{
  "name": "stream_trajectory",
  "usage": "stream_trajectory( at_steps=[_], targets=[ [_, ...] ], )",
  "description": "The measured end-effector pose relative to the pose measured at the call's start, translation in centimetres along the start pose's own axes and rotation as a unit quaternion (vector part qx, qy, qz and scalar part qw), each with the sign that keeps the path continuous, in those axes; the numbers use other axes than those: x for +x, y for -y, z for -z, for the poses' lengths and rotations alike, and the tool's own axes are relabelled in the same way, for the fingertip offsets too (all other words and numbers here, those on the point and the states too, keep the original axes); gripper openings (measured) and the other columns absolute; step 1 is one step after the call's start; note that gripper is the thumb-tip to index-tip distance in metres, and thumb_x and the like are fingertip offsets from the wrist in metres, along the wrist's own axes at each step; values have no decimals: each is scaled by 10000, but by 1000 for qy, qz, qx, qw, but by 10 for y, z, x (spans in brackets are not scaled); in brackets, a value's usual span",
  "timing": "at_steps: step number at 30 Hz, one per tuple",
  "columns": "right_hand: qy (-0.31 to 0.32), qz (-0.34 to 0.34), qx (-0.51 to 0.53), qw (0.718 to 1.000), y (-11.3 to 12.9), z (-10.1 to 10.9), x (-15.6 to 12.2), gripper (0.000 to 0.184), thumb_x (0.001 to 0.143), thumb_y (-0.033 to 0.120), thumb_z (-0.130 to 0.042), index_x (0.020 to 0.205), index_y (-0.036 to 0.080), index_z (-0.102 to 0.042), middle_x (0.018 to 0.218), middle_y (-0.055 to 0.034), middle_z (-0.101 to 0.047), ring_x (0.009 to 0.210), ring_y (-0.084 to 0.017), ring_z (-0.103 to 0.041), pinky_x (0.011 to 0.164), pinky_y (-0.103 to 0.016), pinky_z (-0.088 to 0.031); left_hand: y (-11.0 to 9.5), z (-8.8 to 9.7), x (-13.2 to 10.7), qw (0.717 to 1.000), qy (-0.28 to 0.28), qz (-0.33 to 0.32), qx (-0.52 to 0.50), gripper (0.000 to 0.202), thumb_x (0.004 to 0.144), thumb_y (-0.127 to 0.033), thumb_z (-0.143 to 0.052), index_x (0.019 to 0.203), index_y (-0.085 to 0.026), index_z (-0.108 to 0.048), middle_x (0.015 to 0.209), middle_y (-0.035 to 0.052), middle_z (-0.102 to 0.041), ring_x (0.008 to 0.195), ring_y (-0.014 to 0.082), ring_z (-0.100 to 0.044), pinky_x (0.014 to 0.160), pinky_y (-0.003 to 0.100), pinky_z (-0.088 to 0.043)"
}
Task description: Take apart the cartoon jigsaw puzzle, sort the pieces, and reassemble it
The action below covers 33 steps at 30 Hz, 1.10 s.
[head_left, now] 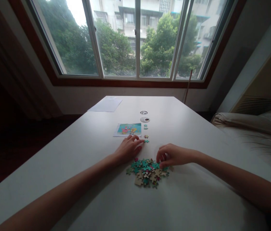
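Head: left hand (128, 148) open flat on table (185, 128); right hand (171, 155) curled onto puzzle pile (147, 172), grip unclear.

Teal, tan and pink puzzle pieces (147, 171) on white table (193, 199); card (128, 129) seemingly turquoise.

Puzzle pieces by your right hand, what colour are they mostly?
The pile is mostly teal, some tan and pink; head view.

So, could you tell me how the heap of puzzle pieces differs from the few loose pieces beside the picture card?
The heap holds many overlapping pieces; the loose pieces are few and lie apart. The heap sits at the right hand; the loose pieces lie farther off, by the left hand and the picture card. Both show teal.
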State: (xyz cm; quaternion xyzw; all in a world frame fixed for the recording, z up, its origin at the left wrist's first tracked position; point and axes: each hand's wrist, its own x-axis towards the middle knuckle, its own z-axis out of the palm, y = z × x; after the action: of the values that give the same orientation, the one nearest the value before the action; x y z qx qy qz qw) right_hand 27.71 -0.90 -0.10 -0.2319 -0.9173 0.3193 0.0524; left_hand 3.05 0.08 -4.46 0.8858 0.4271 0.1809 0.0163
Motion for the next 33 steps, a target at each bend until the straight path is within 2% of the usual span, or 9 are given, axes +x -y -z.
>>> stream_trajectory(
  at_steps=[4,7,9,12,17,22,26,28,33],
  targets=[
    [-21,5,10,1000,1,-1,0,254,713,367,-621,838,146,-634,753,-20,-590,638,-88,-504,579,-187,-408,-1,0,0,999,-20,2,-41,317,818,-216,-482,1129,-228,-541,1044,87,-534,929,248,-470,822,431,-381],
    [-40,-2,51,998,2,1,2,234,731,366,-602,811,147,-629,727,-12,-598,653,-91,-505,575,-190,-393,-7,6,0,996,-35,0,-87,237,816,-204,-493,1029,-188,-596,1012,90,-554,910,220,-503,821,388,-395],
    [-78,-17,84,993,3,2,4,240,743,370,-589,806,141,-621,692,-6,-596,624,-85,-502,560,-197,-382,-16,12,1,993,-34,-8,-110,176,829,-209,-485,923,-171,-629,927,70,-584,836,173,-533,769,308,-425],
    [-174,-39,109,978,3,2,10,256,726,380,-606,787,132,-615,642,4,-581,574,-75,-483,538,-207,-363,-32,22,3,986,-31,-7,-163,172,837,-230,-488,830,-160,-645,763,29,-610,666,111,-540,616,209,-429],
    [-244,-69,111,961,5,-3,18,241,718,374,-616,758,136,-632,596,8,-578,536,-73,-468,516,-213,-356,-48,27,4,951,-57,58,-300,172,785,-264,-549,764,-132,-657,639,11,-605,572,96,-502,520,188,-375],
    [-300,-49,27,952,9,-6,16,246,760,391,-568,837,166,-630,656,-2,-609,569,-85,-501,542,-221,-390,-45,23,5,925,-68,96,-361,181,749,-289,-576,719,-129,-656,613,7,-598,536,88,-472,493,188,-355],
    [-386,1,-102,917,7,-7,12,212,805,344,-527,909,177,-606,729,-14,-619,643,-96,-525,644,-247,-410,-39,24,8,912,-91,121,-382,212,756,-314,-554,724,-120,-632,656,28,-615,596,109,-513,534,203,-393],
    [-396,18,-149,906,4,-8,12,178,805,327,-535,875,182,-612,720,-9,-620,651,-99,-524,678,-258,-400,-38,25,9,906,-98,129,-392,225,753,-328,-549,716,-119,-624,652,28,-613,601,112,-523,544,207,-403],
    [-388,37,-198,900,5,-10,12,149,813,311,-528,826,193,-618,728,-5,-635,681,-109,-536,702,-270,-374,-39,23,10,901,-85,126,-407,242,746,-355,-551,707,-126,-621,631,21,-614,572,106,-522,532,203,-408]
  ],
)
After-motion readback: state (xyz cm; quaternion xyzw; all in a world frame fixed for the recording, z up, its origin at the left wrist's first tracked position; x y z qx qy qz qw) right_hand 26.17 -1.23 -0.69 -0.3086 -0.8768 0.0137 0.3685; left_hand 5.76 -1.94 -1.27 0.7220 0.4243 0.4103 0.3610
